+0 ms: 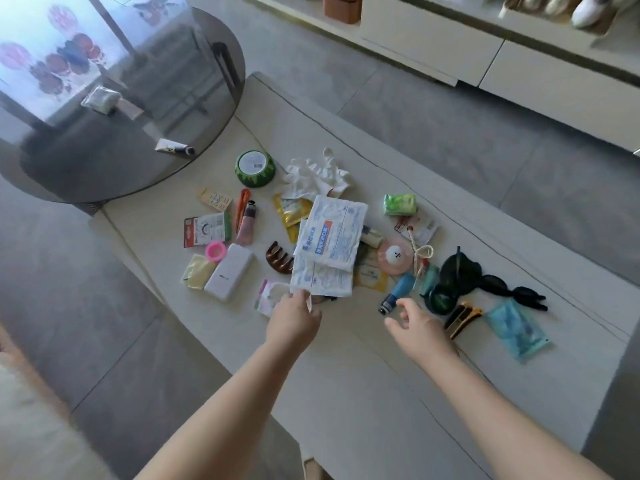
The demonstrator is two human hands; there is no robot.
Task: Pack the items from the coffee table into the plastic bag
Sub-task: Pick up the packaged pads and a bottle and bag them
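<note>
on the pale coffee table [346,393], the left hand [292,320] pinches the near corner of a white packet [330,242] printed in blue, one of two overlapping flat packets tilted up from the clutter. the right hand [420,329] hovers just above the tabletop with fingers loosely spread and holds nothing; it is near a blue tube [398,292] that lies with its dark cap toward the person. no bag can be told apart among the items.

left of the packets lie a brown hair claw [278,261], a white power bank [228,271], a pink ring [215,251], a yellow sachet [198,271], a pink tube [247,225] and an orange clip [242,206]. farther back sit a green round tin [255,168] and crumpled white gloves [317,176]. a yellow pouch [292,211] pokes out from under the packets.

right of the packets are a green tissue pack [400,205], a pink round compact [394,256] with a cream bow [424,254] beside it, dark sunglasses [453,282], a black lace piece [512,292], a yellow and black clip [462,317], and a blue mask pack [517,329] nearest the table's right end.

a round dark glass table [121,98] overlaps the far left corner, with a small tube [175,148] on it. grey floor tiles [433,109] and a white low cabinet [485,57] lie beyond.
</note>
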